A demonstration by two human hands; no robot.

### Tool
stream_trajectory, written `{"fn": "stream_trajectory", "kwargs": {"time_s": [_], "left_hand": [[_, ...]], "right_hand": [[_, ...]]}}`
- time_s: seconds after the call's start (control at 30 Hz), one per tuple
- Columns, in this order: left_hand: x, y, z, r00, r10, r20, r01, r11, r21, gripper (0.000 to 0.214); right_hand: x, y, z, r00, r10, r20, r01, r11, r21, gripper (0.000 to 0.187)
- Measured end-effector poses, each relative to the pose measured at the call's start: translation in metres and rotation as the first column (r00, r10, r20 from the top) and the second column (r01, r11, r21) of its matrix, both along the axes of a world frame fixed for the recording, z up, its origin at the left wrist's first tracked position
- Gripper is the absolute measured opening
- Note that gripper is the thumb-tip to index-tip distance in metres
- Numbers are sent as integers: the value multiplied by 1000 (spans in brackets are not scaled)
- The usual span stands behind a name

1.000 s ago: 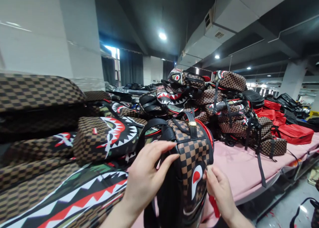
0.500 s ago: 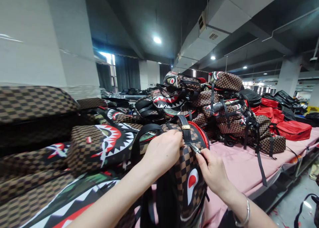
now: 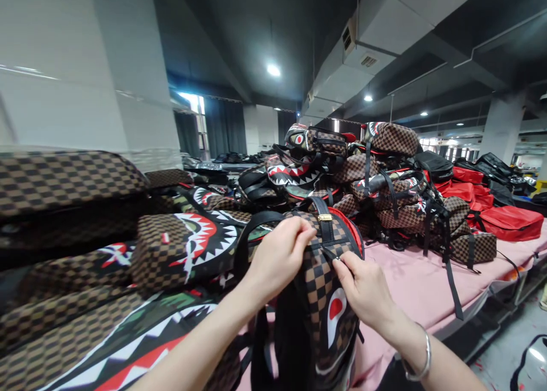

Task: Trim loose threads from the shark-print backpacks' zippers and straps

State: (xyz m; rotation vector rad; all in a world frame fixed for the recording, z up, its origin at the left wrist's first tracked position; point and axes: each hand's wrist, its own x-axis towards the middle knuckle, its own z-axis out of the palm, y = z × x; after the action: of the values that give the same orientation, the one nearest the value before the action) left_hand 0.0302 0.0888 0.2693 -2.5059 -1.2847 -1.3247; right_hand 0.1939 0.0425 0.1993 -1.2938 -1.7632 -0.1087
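Observation:
A brown checkered backpack (image 3: 329, 300) with a shark-eye print and red lining stands upright at the near edge of a pink-covered table (image 3: 410, 288). My left hand (image 3: 277, 260) is closed on the top of the backpack beside its black carry handle (image 3: 325, 223). My right hand (image 3: 363, 288) pinches the small metal zipper pull (image 3: 335, 258) near the top of the bag. A silver bangle sits on my right wrist.
Stacks of matching checkered and shark-mouth backpacks (image 3: 179, 248) fill the left side. A taller heap (image 3: 384, 186) rises behind on the table, with red bags (image 3: 508, 220) farther right. A white pillar (image 3: 85, 66) stands at the left and the floor shows at bottom right.
My left hand went from spread over the bag's top to gripping it. My right hand rose from the bag's lower side to the zipper pull and has drawn it slightly toward the handle.

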Motion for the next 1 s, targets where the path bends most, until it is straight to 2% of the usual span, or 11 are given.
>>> {"fn": "stream_trajectory", "kwargs": {"time_s": [0.07,0.13,0.2,0.27,0.43,0.57,0.7,0.77,0.87,0.93,1.0], "left_hand": [[-22,22,-1,983,-33,181,39,999,-27,36],[-48,55,-10,949,75,305,-64,997,-46,41],[-72,86,-28,909,258,327,-214,963,-164,50],[-90,107,-51,901,297,318,-218,940,-260,56],[-107,107,-93,933,240,268,-142,930,-339,53],[-106,109,-99,918,269,291,-169,930,-328,61],[-98,119,-98,907,253,336,-137,933,-334,58],[-92,112,-102,917,209,340,-86,936,-342,50],[-71,77,-116,925,154,347,-28,939,-342,44],[-49,43,-125,932,85,353,31,950,-311,39],[-25,8,-132,950,-67,305,137,967,-217,31]], "right_hand": [[-1,-7,-11,996,81,-48,-80,996,26,28],[-6,-16,-28,987,150,-49,-145,985,90,25],[-15,-22,-49,980,198,-7,-193,965,178,24],[-24,-21,-69,979,205,19,-204,950,236,23],[-20,6,-105,976,197,-88,-183,972,148,12],[6,28,-116,904,292,-311,-293,955,45,13],[34,34,-112,856,355,-376,-384,923,-2,16],[54,40,-106,867,309,-390,-339,941,-9,20],[93,56,-94,885,113,-451,-117,993,20,30],[118,67,-84,842,-34,-538,60,998,31,39],[132,73,-70,761,-105,-640,183,981,57,44]]}}
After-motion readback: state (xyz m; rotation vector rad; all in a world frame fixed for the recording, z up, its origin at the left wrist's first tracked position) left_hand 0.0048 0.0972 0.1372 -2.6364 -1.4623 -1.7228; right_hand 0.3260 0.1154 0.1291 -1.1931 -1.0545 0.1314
